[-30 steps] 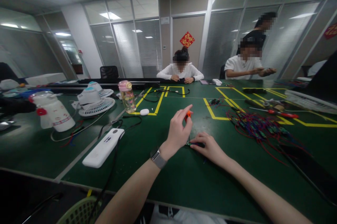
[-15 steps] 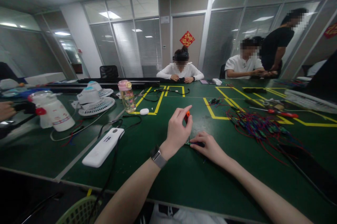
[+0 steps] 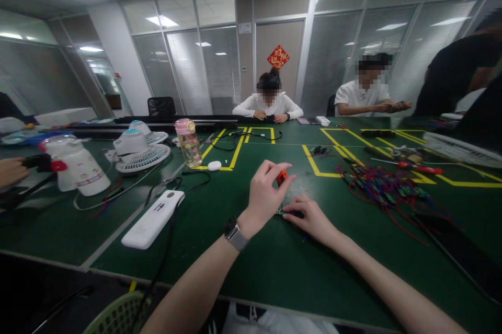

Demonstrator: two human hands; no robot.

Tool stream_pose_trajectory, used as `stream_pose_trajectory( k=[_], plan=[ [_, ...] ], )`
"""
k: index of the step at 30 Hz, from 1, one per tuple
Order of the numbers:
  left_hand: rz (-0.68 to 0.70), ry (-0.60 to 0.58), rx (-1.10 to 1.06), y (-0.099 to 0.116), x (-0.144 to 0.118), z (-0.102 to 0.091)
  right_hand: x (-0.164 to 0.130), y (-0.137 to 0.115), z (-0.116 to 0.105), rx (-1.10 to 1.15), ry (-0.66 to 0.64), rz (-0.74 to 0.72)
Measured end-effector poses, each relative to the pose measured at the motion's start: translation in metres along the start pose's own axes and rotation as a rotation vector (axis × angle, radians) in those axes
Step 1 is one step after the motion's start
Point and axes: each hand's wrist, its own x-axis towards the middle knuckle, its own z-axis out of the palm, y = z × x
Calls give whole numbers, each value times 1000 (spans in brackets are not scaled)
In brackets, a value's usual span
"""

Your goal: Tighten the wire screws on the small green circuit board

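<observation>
Near mid-desk (image 3: 243, 281), left hand (image 3: 263, 195) pinching an orange-handled screwdriver (image 3: 281, 177) upright between closed fingers, bearing down on a small circuit board (image 3: 288, 213); right hand (image 3: 311, 219) pressing fingertips flat, steadying it.

A long white plastic power bank (image 3: 152, 226) lies on the green desk (image 3: 251, 271) left of centre. Behind it stand a pink-lidded clear bottle (image 3: 189, 142) and two white desk fans (image 3: 138, 149). A tangle of red wires (image 3: 382, 187) sprawls at right.
</observation>
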Motion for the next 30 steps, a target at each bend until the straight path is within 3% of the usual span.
stream_pose_trajectory(
  k=[15, 22, 30],
  plan=[
    [41, -52, -161, 1, -2, 1, 0, 2, 1, 1, 8, -10],
    [-24, 47, -44, -1, -1, 1, 0, 1, 2, 4, 7, -7],
    [-37, -62, -60, 0, 1, 1, 0, 0, 0, 2, 3, -8]
  ],
)
